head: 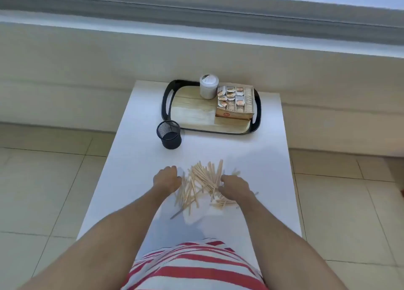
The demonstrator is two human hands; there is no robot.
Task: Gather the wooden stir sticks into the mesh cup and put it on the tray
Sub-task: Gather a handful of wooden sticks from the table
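Barely begun: curled left hand and right hand flank the scattered pale wooden stir sticks, gripping none, while the black mesh cup stands empty near the black-rimmed wooden tray.

A loose pile of wooden stir sticks is flanked by the left hand and right hand; the mesh cup is seen upright beside the tray.

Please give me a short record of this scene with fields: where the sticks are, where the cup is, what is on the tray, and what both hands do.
sticks: wooden stir sticks in a loose pile on the white table
cup: black mesh cup upright, looks empty, on the table beside the tray
tray: tray holds a white jar and a box of sachets
hands: left hand and right hand at either side of the pile
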